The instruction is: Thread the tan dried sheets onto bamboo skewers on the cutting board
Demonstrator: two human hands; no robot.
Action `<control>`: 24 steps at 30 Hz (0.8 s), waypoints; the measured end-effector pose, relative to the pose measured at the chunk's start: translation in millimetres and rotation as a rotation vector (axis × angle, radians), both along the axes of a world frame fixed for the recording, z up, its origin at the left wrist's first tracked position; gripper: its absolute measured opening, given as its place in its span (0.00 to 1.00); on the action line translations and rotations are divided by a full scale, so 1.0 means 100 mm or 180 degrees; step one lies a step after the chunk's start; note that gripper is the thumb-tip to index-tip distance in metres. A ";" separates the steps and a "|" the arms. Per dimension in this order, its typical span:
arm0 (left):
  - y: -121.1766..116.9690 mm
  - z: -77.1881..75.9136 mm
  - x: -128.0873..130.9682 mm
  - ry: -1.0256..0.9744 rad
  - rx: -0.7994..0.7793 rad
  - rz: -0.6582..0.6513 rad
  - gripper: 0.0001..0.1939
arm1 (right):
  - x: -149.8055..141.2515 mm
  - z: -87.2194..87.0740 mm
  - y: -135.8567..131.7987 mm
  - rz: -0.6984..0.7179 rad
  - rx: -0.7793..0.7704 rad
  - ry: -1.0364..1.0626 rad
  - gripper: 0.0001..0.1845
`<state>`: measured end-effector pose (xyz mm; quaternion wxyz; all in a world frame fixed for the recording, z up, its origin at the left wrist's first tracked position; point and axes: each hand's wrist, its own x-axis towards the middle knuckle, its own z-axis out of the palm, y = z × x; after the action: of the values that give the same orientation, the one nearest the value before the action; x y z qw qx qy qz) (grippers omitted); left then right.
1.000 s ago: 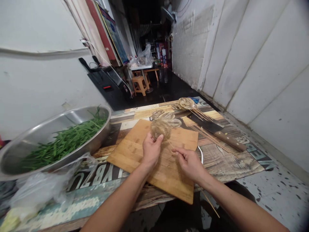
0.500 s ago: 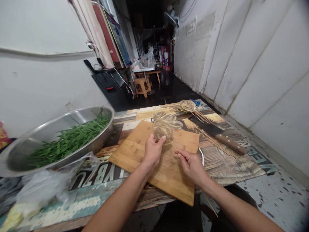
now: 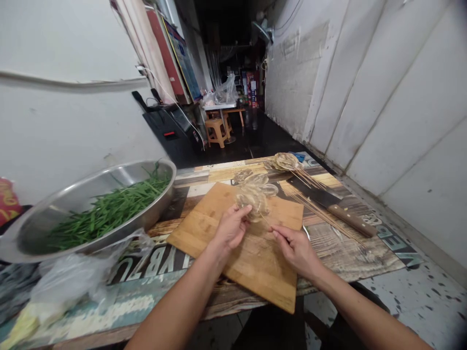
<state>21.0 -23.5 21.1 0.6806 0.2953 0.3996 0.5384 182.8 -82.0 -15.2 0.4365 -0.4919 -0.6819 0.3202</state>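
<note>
Left hand [image 3: 233,226] fingers pinch the translucent brownish food piece [image 3: 252,200] above the wooden cutting board's [image 3: 204,218] far half; right hand [image 3: 295,249] fingers clamp the bamboo skewer [image 3: 266,220] over its right side. I'd keep both aligned, pushing gently.

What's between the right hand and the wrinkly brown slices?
In the head view, a thin stick runs from the right hand to the brown slices, over the cutting board.

I'm pinching a flat brownish piece [image 3: 252,200] with my left hand [image 3: 230,227], a thin skewer [image 3: 265,221] with my right hand [image 3: 294,248].
</note>
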 end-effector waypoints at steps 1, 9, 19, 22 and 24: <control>0.00 0.02 -0.01 -0.0049 -0.0044 0.0006 0.14 | 0.02 0.00 0.00 0.0059 -0.0064 0.0004 0.17; 0.00 0.03 0.01 0.0022 0.0089 0.0081 0.15 | 0.08 0.07 -0.03 0.0719 -0.1195 0.1277 0.17; -0.03 -0.12 0.05 0.1156 0.0898 0.0759 0.13 | 0.10 0.15 -0.03 0.0656 -0.1859 0.1398 0.16; -0.05 -0.15 0.06 0.1464 0.1033 0.0865 0.12 | 0.07 0.07 -0.09 0.0116 -0.0216 -0.0608 0.16; -0.05 -0.17 0.07 0.1472 0.0960 0.0911 0.12 | 0.07 0.00 -0.14 -0.0072 0.0609 -0.1636 0.18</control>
<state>27.9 -28.4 4.6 0.4375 0.4484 0.4970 0.6005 189.9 -96.1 -15.4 0.2972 -0.5211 -0.7919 0.1140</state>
